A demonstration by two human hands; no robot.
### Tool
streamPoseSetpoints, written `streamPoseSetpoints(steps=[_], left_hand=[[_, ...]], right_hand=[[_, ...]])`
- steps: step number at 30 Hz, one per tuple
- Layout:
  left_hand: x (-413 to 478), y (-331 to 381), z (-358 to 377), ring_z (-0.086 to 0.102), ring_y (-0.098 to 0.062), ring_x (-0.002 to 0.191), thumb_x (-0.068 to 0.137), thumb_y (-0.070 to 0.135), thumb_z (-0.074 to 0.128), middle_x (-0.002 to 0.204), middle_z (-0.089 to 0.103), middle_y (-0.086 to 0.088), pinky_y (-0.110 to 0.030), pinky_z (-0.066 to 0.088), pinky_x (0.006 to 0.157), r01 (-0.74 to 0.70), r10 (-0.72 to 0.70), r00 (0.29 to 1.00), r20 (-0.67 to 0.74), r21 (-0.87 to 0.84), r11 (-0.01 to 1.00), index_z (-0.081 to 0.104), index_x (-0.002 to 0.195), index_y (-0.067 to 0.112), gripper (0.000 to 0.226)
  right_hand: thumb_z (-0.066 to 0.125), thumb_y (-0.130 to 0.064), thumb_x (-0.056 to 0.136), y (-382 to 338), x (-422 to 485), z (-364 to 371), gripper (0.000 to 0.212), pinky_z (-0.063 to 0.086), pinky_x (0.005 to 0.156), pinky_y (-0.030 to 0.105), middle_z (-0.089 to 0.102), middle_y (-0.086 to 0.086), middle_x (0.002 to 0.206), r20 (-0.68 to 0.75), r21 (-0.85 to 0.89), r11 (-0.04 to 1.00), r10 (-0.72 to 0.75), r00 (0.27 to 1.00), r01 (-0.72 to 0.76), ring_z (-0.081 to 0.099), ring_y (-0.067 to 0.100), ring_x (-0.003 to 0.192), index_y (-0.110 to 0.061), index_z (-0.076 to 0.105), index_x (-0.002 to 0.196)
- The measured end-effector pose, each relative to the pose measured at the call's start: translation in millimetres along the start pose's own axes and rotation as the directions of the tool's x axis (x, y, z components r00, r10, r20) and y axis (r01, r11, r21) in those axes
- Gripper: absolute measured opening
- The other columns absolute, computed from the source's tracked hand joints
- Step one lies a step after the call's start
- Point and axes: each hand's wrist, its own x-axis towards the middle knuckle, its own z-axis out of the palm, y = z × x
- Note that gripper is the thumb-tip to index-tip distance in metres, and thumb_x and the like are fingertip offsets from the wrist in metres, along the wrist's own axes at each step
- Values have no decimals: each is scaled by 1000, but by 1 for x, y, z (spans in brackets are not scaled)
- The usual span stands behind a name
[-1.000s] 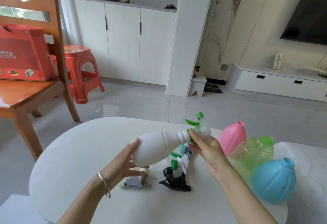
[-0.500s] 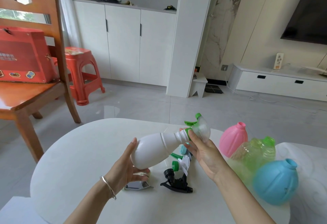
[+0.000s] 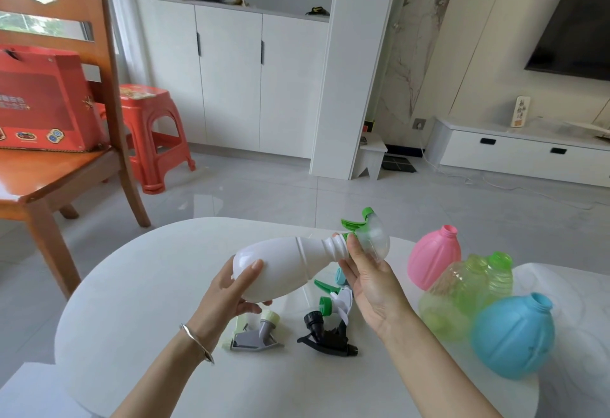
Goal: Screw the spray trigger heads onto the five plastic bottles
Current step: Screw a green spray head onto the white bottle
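Hands are both busy with the white bottle [image 3: 284, 265], which is lying tilted in the air over the table [image 3: 138, 302], base toward the near left and neck pointing far right. Left hand [image 3: 227, 295] is cupping the fat base, thumb on top and fingers curled under, so it's wrapped snugly around the bottle. Right hand [image 3: 369, 282] is pinching the green collar of the clear trigger head [image 3: 371, 241] sitting at the neck, thumb and fingertips closed on it, palm turned up toward the camera. Can't tell how far it's threaded on.

Under the bottle, loose heads are lying on the table: a grey one [image 3: 255, 335] near the left wrist, a black one [image 3: 325, 335] just right of it, a white one with a green cap [image 3: 340, 305] behind that, and a bit of teal one [image 3: 340, 275] peeking out past the right hand.

Off to the right, the other bottles are bunched together with open necks: pink bottle [image 3: 432, 257] farthest, two clear green bottles [image 3: 468, 292] in the middle, blue bottle [image 3: 511, 335] nearest. They're pressed up against each other.

A silver bangle [image 3: 196, 343] is sitting on the left wrist.
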Motion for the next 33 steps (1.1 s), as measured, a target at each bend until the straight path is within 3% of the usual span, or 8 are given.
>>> streamPoseSetpoints(steps=[4,10,14,16,21,26,30,33], left_hand=[[-3,0,1,66,-25,67,58,63,65,88,69,-10,-30,54,56,20,-18,1000,24,-52,998,59,117,25,70],[-19,4,-7,66,-26,68,68,56,59,97,63,-15,-28,58,57,69,-67,998,18,-231,971,55,117,26,57],[-29,15,-28,68,-23,65,56,61,63,95,63,-15,-26,58,54,36,-47,998,-41,-228,973,55,113,28,66],[-32,18,-39,70,-23,70,66,60,60,98,65,-14,-27,59,56,27,-41,997,-60,-219,975,55,113,30,56],[-31,33,-82,65,-4,94,77,51,65,121,58,2,-20,56,65,-198,237,956,-174,211,957,50,112,43,39],[-14,50,-132,52,-5,113,62,46,83,127,50,12,-29,54,84,-334,456,887,-78,572,749,42,130,38,79],[10,61,-166,53,-3,113,59,50,81,122,55,18,-22,47,91,-347,457,889,-4,645,681,39,133,38,85],[30,60,-193,56,-8,114,65,33,85,122,57,13,-24,48,93,-325,420,907,-23,595,735,41,134,33,82]], right_hand=[[70,-34,70,-3,-4,-2,10,45,97,24,75,-15,84,-5,-114,993,-23,1000,23,66,0,92,-29,79,73],[71,-41,64,24,-21,16,66,39,108,32,60,-5,127,147,-201,975,120,982,-89,55,9,121,-18,54,123],[71,-39,69,32,-24,54,57,43,104,28,66,-7,122,281,-255,965,135,950,-61,57,5,117,-20,59,121],[71,-32,73,35,-22,76,43,49,92,23,71,-9,108,313,-267,964,101,945,-15,64,2,105,-22,62,114],[67,-20,84,46,-11,125,30,52,82,21,72,-11,100,315,-259,963,17,949,69,66,-2,91,-26,60,113],[73,-23,80,57,3,180,35,50,92,24,69,-3,111,347,-363,908,-79,934,211,64,10,105,-29,59,112],[74,-34,79,69,25,215,31,47,75,11,66,-7,110,414,-507,795,-114,903,332,61,5,103,-35,59,106],[69,-37,83,81,49,230,35,48,94,25,64,-5,121,498,-541,776,-14,867,323,58,10,115,-35,59,116]])
